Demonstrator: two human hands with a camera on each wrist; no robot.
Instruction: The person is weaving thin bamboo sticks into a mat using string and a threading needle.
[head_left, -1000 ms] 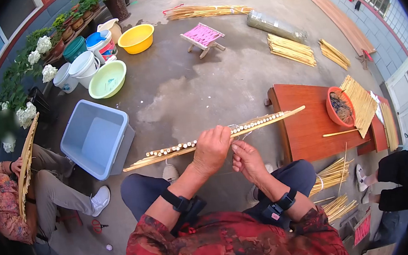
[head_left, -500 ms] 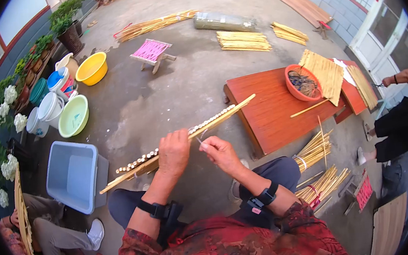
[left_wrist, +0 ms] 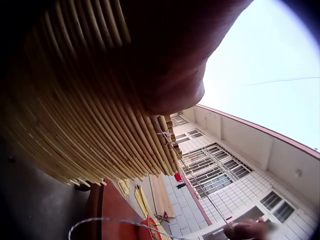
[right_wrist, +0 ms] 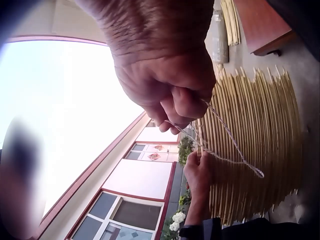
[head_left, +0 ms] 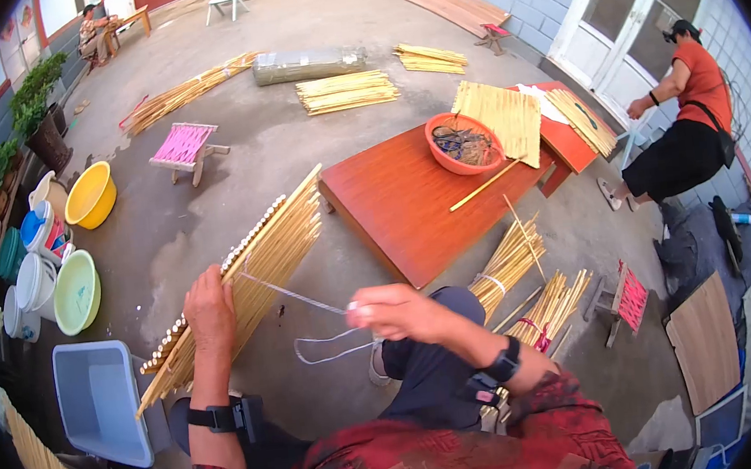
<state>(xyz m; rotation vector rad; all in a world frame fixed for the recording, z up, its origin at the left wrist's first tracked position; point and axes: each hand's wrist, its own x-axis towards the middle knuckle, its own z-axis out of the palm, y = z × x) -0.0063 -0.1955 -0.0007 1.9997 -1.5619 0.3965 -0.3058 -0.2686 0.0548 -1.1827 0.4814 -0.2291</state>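
Observation:
A mat of thin straw-coloured stalks (head_left: 282, 252), tied side by side, stands tilted before the person's lap, its white cut ends along the upper edge. My left hand (head_left: 209, 309) grips that edge near its middle; the left wrist view shows the stalks (left_wrist: 95, 135) running out below this hand. Off to the right, my right hand (head_left: 397, 312) pinches a pale twisted string (head_left: 286, 291) that runs taut to the mat's edge. A slack loop of string (right_wrist: 231, 135) hangs below the curled fingers in the right wrist view.
A red-brown low table (head_left: 390, 201) bears an orange bowl (head_left: 469, 168) of dark strands and a stalk panel (head_left: 498, 114). Bundled stalks (head_left: 505, 267) lie beside it. A blue-grey tub (head_left: 102, 396) stands at left, a pink-topped stool (head_left: 186, 144) ahead. Another person (head_left: 689, 114) stands at right.
The head view has turned right. My right hand has drawn away from the mat's edge to the right, pulling the string out long. The mat now shows more of its face.

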